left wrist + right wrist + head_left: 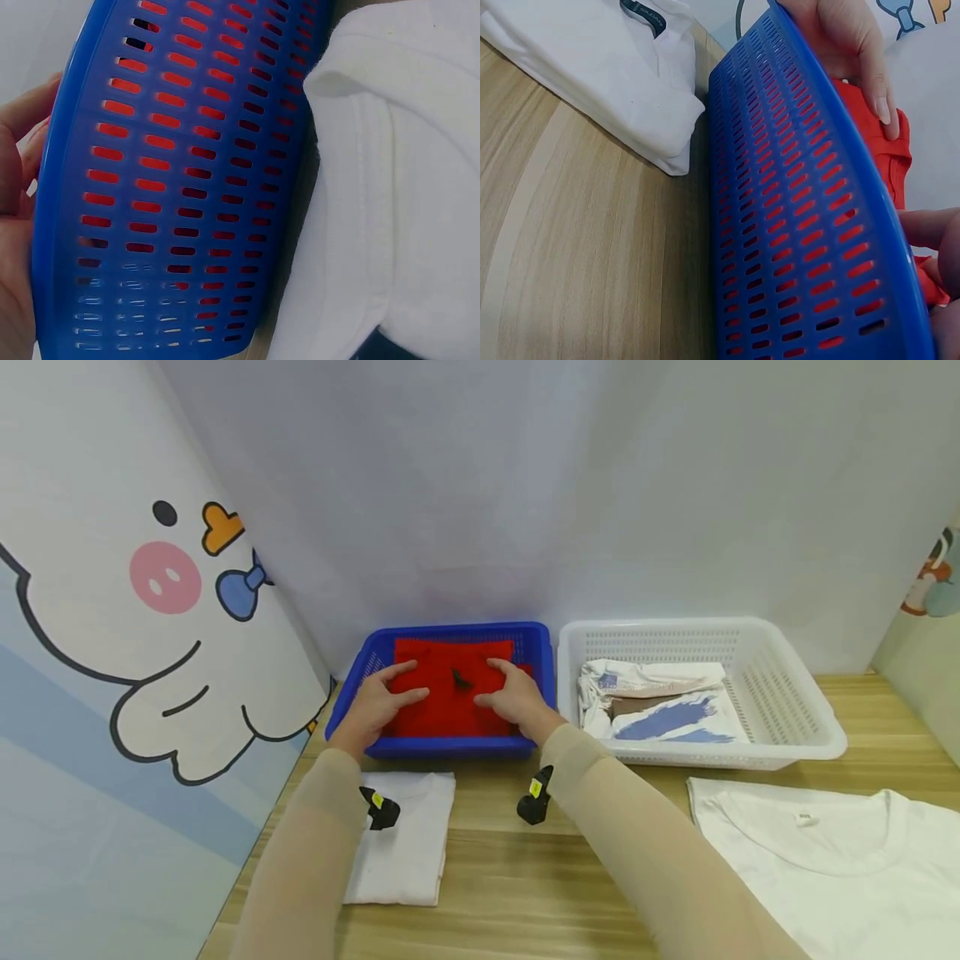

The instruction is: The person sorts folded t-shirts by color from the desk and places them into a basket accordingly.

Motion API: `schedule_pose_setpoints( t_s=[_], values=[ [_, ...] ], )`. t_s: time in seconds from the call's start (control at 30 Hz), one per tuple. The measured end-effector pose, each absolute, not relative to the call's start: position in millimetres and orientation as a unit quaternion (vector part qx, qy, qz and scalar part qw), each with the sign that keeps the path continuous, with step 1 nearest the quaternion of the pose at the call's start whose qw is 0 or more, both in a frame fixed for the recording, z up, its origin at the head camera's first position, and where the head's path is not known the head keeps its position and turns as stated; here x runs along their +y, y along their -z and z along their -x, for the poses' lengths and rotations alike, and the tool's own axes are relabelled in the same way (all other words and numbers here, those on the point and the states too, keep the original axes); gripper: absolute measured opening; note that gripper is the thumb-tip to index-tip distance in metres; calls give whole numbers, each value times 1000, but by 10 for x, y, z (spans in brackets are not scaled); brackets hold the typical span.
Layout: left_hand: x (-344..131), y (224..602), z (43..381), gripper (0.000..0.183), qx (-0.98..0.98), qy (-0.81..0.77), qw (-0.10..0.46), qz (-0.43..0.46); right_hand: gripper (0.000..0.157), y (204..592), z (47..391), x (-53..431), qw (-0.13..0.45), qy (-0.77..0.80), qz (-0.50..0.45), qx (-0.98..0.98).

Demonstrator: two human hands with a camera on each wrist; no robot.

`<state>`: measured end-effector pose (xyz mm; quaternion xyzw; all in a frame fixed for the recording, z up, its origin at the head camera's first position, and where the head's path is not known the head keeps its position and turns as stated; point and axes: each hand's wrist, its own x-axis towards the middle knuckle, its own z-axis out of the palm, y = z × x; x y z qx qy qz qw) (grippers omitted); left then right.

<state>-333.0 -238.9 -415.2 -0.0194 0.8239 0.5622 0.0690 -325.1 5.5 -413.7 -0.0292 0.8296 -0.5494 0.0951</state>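
Observation:
A folded red garment [450,714] with a small dark mark near its middle lies in the blue plastic basket [457,745]. Over the garment's left side is my left hand [375,702], thumb and fingers spread and fairly straight. My right hand [517,695] mirrors it on the right side, fingertips at the red cloth. Neither hand visibly pinches the fabric. Through the basket's slotted wall [191,172], red cloth shows in the left wrist view. The right wrist view shows the left hand's fingers [874,82] reaching over the rim onto the cloth.
A folded white garment [408,852] lies in front of the blue basket. Right beside that basket stands a white basket [795,714] holding white clothes with blue print [667,718]. A white T-shirt [840,868] is spread at the right front. A pale curtain hangs behind.

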Motion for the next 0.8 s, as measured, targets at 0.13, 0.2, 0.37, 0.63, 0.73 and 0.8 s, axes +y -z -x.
schedule_pose_setpoints(
  t_s=[0.13, 0.2, 0.37, 0.63, 0.73, 0.8],
  values=[
    [-2387, 4166, 3338, 66, 830, -551, 84, 16, 72, 4120, 3235, 53, 109, 548, 29, 829],
    [-2383, 4167, 3342, 67, 833, -546, 86, 16, 73, 4121, 3239, 53, 113, 548, 28, 828],
    [-2373, 4152, 3343, 69, 837, -540, 91, 21, 77, 4143, 3258, 48, 119, 540, 29, 833],
    [-2385, 4167, 3339, 75, 843, -532, 83, 22, 85, 4156, 3264, 44, 117, 516, 38, 848],
    [-2386, 4169, 3344, 79, 845, -529, 79, 20, 86, 4155, 3260, 41, 113, 509, 37, 853],
    [-2388, 4162, 3346, 81, 847, -526, 76, 16, 86, 4151, 3255, 39, 109, 499, 35, 859]
  ],
)
